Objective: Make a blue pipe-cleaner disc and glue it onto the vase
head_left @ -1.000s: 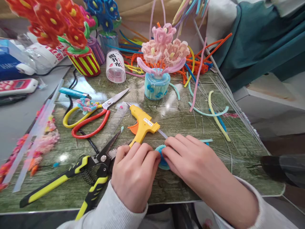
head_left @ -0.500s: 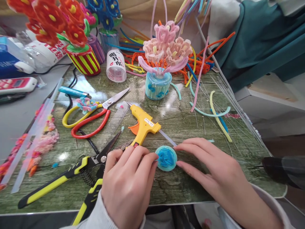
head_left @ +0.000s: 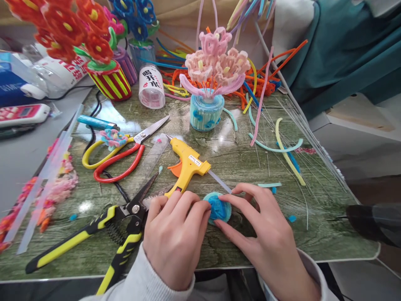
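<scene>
A small round disc [head_left: 220, 212] of blue fuzzy pipe cleaner, with a pale teal ridged rim, lies between my hands near the table's front. My left hand [head_left: 177, 236] pinches its left edge, fingers curled and thumb hidden. From the right, my right hand [head_left: 266, 234] holds it, index fingertip on the blue top and thumb at the lower edge. Just beyond my left hand lies a yellow glue gun [head_left: 187, 161] with a clear glue stick in its back. Black-and-yellow shears [head_left: 125, 221] lie open left of my left hand.
Red-and-yellow-handled scissors [head_left: 125, 154] lie further left. A pale blue pot [head_left: 206, 115] with pink pipe-cleaner flowers stands behind the glue gun, near a clear cup [head_left: 151, 87]. Thin wires [head_left: 300, 125] and pipe-cleaner pieces [head_left: 290, 154] are scattered at right; a striped pot [head_left: 109, 81] holds orange flowers.
My right hand has shifted left; its index finger has moved from beside the disc onto its top. Blue and teal scraps to the right, previously covered by that hand, now show.
</scene>
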### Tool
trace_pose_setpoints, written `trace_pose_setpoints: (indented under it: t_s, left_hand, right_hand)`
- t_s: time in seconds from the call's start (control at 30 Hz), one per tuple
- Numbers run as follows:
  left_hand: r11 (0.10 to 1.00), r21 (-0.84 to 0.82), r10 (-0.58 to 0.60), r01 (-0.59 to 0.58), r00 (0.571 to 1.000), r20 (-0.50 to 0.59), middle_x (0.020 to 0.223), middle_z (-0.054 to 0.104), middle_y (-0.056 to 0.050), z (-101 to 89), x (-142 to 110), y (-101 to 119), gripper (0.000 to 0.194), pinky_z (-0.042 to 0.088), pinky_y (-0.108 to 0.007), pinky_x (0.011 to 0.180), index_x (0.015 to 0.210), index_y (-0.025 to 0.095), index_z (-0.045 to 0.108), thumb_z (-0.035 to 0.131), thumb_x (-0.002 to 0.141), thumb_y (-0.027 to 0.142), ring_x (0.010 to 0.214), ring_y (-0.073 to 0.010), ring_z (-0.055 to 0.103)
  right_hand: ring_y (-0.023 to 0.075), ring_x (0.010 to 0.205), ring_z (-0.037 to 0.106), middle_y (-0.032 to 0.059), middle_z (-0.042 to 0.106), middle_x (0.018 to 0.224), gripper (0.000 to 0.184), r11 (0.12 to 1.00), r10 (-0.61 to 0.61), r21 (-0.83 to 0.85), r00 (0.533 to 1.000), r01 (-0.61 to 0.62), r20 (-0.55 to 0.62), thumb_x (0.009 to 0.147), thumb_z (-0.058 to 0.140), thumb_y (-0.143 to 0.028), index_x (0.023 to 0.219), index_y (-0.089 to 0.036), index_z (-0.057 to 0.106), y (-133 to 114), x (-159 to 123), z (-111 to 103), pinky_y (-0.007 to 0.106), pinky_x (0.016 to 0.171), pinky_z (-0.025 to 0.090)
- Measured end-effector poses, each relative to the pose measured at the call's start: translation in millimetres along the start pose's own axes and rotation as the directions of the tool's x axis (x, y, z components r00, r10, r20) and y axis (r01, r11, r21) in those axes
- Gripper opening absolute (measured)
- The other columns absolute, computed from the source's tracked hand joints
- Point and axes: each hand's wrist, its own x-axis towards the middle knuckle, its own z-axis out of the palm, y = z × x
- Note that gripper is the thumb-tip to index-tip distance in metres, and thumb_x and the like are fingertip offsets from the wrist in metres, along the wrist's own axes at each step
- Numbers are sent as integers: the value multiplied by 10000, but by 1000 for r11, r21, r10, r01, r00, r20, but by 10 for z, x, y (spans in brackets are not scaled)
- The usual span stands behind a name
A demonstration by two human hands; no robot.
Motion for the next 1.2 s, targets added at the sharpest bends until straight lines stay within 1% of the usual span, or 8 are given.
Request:
trace_pose_setpoints:
  t_s: [0.23,0.4,0.53,0.67,0.8,1.03,1.1,1.2]
  left_hand:
    - [998,49,29,-31,999,44,738,680,11,-37,10,11,181,307,-350,696,772,185,661,543,908,177,667,-176,616]
    - [996,72,42,-45,998,46,739,686,13,-63,18,1,196,308,-354,700,776,190,669,534,917,186,664,-175,625]
    - [996,79,31,-37,997,72,759,691,25,-68,0,-8,200,313,-347,707,794,211,675,525,925,196,685,-167,627]
    - [997,78,-27,26,1000,5,757,692,22,-90,-12,-1,246,323,-357,715,778,217,673,487,938,187,701,-176,618]
    - [995,96,27,-32,998,52,795,703,20,-145,-12,-1,173,328,-356,712,828,209,688,539,903,164,726,-185,628]
    - [992,118,37,-37,999,2,783,713,32,-170,-21,-15,162,316,-361,688,830,225,686,551,911,186,697,-170,625]
    - [991,126,51,-56,998,42,804,716,37,-153,-36,-23,114,322,-358,697,869,232,685,581,898,194,716,-165,627]
    - [993,116,28,-29,1000,9,797,708,36,-101,-65,-19,172,330,-369,724,871,244,687,530,929,203,724,-167,621]
  right_hand:
    - [243,921,527,127,563,1055,243,998,40,-48,992,-46,-122,900,628,-298,1056,-115,658,-155,-58,33,400,803,438]
    - [233,881,548,109,616,1002,184,993,-52,-112,985,33,-166,898,634,-267,1028,-167,716,-156,-75,-4,372,773,427]
    - [248,877,572,112,658,994,172,972,-166,-189,976,139,-139,914,609,-276,1000,-208,741,-137,-60,-26,376,754,416]
    - [272,881,579,132,694,997,174,959,-195,-228,977,170,-92,906,619,-256,1016,-213,746,-139,-47,-25,404,760,407]
    - [274,870,576,129,704,987,181,947,-229,-246,971,206,-70,913,607,-251,1018,-211,748,-141,-39,-25,406,754,402]
    - [236,893,557,129,615,1012,171,984,-117,-148,986,99,-121,906,616,-179,1044,-164,716,-91,-65,-97,385,789,407]
    - [243,905,559,132,608,1025,165,984,-127,-139,987,113,-100,903,618,-173,1037,-156,712,-72,-65,-100,393,791,413]
    - [263,927,575,133,621,1046,154,969,-198,-166,977,182,-81,898,623,-177,1024,-175,712,-59,-58,-81,403,774,426]
